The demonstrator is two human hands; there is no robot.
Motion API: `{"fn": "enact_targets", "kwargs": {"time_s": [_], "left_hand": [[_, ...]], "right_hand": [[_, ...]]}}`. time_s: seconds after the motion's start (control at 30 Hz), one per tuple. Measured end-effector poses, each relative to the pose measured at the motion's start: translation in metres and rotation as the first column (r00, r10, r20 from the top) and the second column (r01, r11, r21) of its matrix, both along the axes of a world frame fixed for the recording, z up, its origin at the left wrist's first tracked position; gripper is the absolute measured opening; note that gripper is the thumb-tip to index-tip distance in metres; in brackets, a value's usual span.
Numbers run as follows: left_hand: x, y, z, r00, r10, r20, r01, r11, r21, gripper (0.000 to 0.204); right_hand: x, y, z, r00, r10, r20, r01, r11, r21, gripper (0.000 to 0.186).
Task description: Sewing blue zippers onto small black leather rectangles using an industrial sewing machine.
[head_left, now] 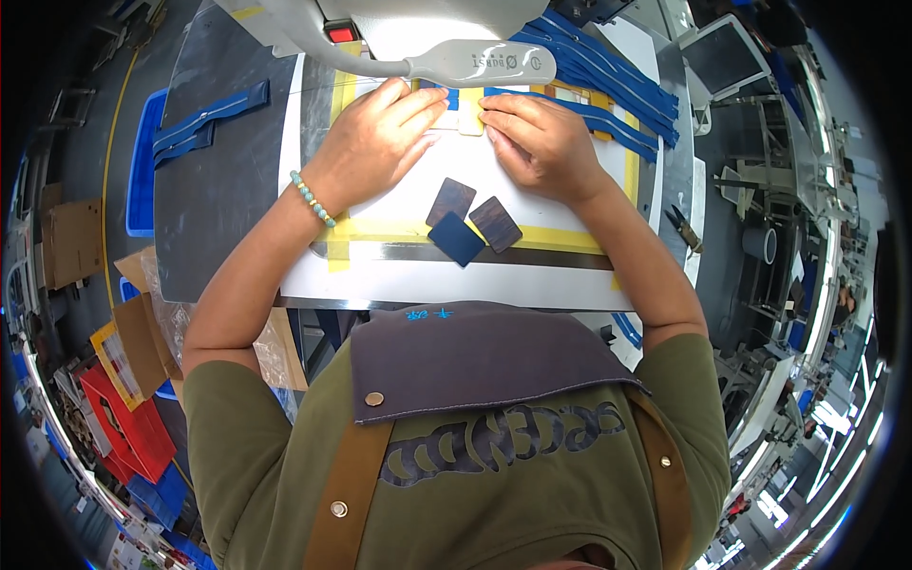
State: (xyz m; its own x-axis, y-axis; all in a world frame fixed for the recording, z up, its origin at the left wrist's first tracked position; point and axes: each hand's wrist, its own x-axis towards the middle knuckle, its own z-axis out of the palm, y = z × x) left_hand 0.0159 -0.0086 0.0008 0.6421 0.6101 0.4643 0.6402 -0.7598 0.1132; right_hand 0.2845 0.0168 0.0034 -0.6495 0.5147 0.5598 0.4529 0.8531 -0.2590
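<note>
Both hands are at the far middle of the white work plate, one on each side of a small yellow piece (471,112). My left hand (373,138), with a beaded bracelet at its wrist, has its fingers together on a short blue strip (453,99). Opposite it, my right hand (541,142) is closed, with thumb and fingertips at the end of a blue zipper (600,118) running off to the right. Whether strip and zipper are one length is hidden at the yellow piece. Nearer me lie a blue patch (456,239) and two dark patches (451,202).
Over my hands hangs a grey lamp head (484,63) on a bent neck, below a white machine body (446,19). Several blue zippers (608,66) are heaped at the far right. More zippers (214,116) lie left, beside a blue bin (142,171). Snips (684,228) rest at the right edge.
</note>
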Motion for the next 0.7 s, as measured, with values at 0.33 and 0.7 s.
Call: {"fn": "enact_targets", "kwargs": {"time_s": [0.33, 0.7], "left_hand": [[0.002, 0.000, 0.002, 0.999, 0.012, 0.030, -0.012, 1.000, 0.006, 0.031], [-0.006, -0.006, 0.007, 0.991, 0.050, 0.127, -0.042, 0.997, -0.068, 0.030]], "right_hand": [[0.006, 0.004, 0.004, 0.999, -0.043, 0.021, 0.043, 0.999, 0.000, 0.024], [-0.006, 0.005, -0.001, 0.981, 0.135, 0.141, -0.112, 0.980, -0.162, 0.046]]}}
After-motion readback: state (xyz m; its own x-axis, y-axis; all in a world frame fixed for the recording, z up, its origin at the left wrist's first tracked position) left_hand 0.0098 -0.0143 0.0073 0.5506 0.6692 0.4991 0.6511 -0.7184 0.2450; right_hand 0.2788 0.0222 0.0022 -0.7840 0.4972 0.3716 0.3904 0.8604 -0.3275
